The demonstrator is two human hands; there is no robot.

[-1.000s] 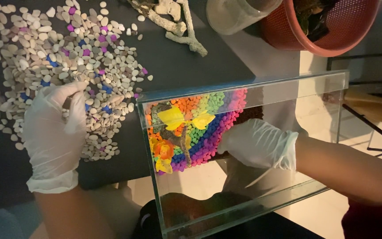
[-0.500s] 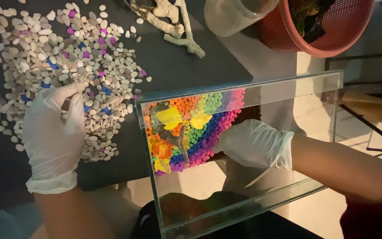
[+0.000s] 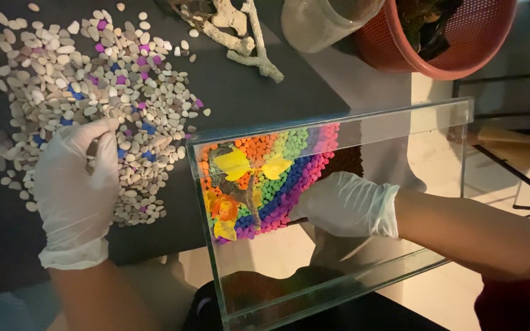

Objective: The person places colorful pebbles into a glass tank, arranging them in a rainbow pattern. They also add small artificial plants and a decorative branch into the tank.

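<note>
At the centre of the frame a clear rectangular glass tank (image 3: pixel 338 208) lies tipped on its side at the edge of a dark tabletop (image 3: pixel 259 98). The person's right hand (image 3: pixel 345 205), in a white disposable glove, reaches in from the right and lies inside the tank; its fingers point toward a rainbow bed of small coloured gravel (image 3: pixel 283 178) packed against the tank's floor, with yellow and orange artificial plants (image 3: pixel 240 184) set into it. The fingertips are hidden behind the palm, so it cannot be told whether this hand pinches anything or only presses flat.

In the left half of the frame the left hand (image 3: pixel 75 190), also in a white glove, rests on a wide scatter of pale beige pebbles mixed with blue and purple ones (image 3: pixel 75 92). Its fingers are curled over the stones as if gathering some, though none can be seen clearly held between them.

Along the top edge lie a pale branching piece of driftwood (image 3: pixel 243 40), a translucent plastic jar (image 3: pixel 323 21) and a red perforated plastic basket (image 3: pixel 455 37) holding dark material.

With the tank on its side and partly past the table edge, a push from the hand inside could shift it or loosen the banded gravel. A careless sweep of the other hand could roll pebbles off the table.
</note>
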